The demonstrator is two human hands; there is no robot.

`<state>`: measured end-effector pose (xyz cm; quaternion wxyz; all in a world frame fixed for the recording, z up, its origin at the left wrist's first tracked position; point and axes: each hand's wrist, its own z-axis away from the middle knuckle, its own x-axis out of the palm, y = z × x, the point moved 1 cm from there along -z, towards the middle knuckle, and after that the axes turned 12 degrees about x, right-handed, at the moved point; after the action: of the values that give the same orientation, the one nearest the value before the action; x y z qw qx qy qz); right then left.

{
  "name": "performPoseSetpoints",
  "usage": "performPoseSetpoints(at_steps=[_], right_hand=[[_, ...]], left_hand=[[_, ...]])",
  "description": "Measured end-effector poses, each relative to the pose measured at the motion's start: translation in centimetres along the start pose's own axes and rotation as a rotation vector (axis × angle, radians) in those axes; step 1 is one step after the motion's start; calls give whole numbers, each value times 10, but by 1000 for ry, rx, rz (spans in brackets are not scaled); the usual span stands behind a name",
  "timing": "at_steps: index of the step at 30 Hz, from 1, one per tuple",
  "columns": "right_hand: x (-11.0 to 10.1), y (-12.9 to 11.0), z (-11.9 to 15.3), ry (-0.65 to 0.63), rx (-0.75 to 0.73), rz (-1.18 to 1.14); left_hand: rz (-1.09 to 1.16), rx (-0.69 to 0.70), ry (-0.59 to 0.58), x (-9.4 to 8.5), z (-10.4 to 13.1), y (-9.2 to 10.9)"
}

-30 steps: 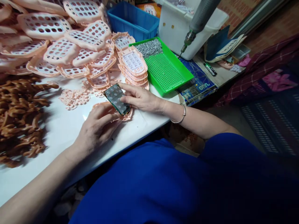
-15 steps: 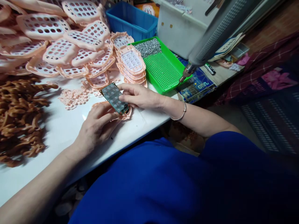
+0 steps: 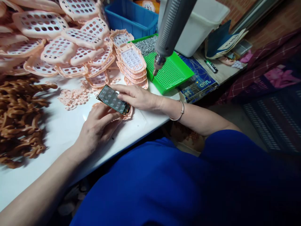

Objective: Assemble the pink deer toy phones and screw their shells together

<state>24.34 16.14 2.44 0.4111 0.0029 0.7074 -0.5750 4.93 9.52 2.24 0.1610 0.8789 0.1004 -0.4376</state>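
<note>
A circuit board with rows of pale domes on a dark face is tilted above a peach plastic casing. My right hand grips the board's far right edge, thumb on its face and fingers behind. Under the board's near side, my left hand is closed around the casing, which lies on the white table; its fingertips are partly hidden. An electric screwdriver hangs bit down beyond my right hand, touched by neither hand.
A stack of peach casings stands behind my hands, beside a green tray holding silver screws. Piled casings, small peach parts and brown plastic pieces cover the left. Behind are a blue bin and a white bin.
The hanging screwdriver has swung left, now in front of the green tray. The board has tilted flatter and shifted slightly left with my right hand. My left hand has barely moved.
</note>
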Motion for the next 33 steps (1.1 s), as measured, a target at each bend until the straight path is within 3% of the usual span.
performPoseSetpoints(at_steps=[19,33], right_hand=[[-2,-8,-2,-48,16,74],[-3,-16,2,41,60,248]], left_hand=[[-6,-23,-27,1,3,0],[-64,18,-19,4,3,1]])
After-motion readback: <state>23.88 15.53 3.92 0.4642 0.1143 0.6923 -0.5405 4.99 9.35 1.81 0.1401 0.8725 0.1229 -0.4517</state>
